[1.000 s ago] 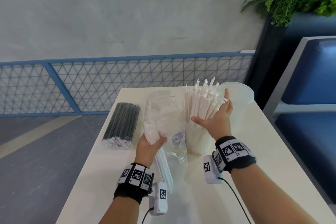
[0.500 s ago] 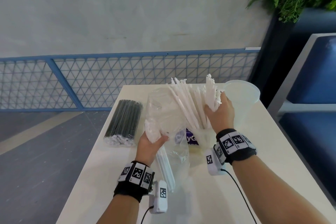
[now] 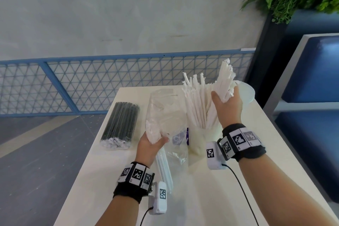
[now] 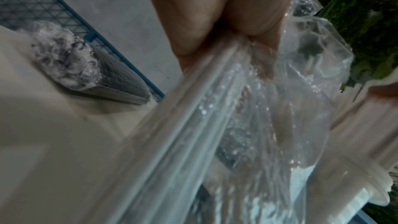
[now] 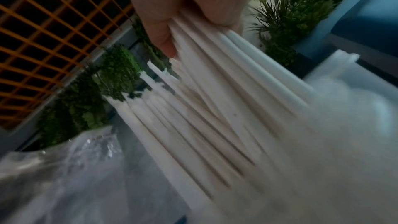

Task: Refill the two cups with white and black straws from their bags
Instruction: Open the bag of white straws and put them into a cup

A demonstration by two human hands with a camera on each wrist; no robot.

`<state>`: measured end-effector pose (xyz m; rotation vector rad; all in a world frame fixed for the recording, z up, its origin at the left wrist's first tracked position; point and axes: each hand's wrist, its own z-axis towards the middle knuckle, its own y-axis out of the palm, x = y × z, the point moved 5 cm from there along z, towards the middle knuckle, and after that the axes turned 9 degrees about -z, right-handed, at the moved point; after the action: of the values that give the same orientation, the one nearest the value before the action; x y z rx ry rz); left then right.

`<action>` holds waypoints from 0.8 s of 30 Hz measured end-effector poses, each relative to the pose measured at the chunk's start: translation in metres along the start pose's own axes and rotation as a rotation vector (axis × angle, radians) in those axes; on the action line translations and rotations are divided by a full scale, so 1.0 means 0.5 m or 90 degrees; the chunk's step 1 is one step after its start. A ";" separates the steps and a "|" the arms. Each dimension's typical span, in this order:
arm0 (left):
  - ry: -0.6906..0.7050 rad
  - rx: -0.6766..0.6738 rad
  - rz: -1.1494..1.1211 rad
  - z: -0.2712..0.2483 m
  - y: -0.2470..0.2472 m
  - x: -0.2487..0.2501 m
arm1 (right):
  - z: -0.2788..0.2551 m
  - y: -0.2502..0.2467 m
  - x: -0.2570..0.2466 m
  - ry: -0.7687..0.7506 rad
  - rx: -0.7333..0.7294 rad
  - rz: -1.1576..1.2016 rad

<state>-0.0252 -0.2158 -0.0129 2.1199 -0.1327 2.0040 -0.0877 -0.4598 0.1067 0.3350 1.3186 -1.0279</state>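
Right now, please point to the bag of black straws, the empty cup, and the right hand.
bag of black straws [image 3: 122, 124], head view, middle of pack.
empty cup [image 3: 247, 92], head view, rim.
right hand [image 3: 228, 105], head view, back of hand.

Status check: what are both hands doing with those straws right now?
Left hand grips clear bag. Right hand grips white straws in cup. Black straws untouched. Nothing blocking.

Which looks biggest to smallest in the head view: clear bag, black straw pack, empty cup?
1. Clear bag, gripped by the left hand.
2. Black straw pack.
3. Empty cup, though it stands farthest and is partly hidden behind the right hand, so its rank is unsure.
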 end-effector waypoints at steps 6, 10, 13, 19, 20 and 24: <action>0.001 0.011 0.015 0.005 -0.005 -0.011 | -0.012 0.014 -0.005 -0.031 -0.061 -0.112; 0.000 0.014 -0.003 0.000 -0.001 -0.010 | -0.033 0.026 0.047 0.012 -0.134 -0.161; 0.002 0.014 0.001 -0.001 -0.005 -0.012 | -0.025 0.008 0.016 -0.064 -0.100 -0.142; 0.009 0.017 0.007 -0.008 -0.005 -0.011 | -0.038 0.024 -0.014 -0.272 -0.070 -0.263; 0.011 0.013 0.002 -0.010 -0.003 -0.008 | -0.042 0.039 0.005 -0.258 -0.098 -0.319; 0.029 -0.014 -0.030 -0.021 0.000 0.010 | -0.055 0.044 0.015 -0.252 -0.061 -0.333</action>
<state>-0.0352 -0.2132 -0.0072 2.0428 -0.0957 2.0136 -0.0889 -0.4313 0.0850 -0.2952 1.1054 -1.3754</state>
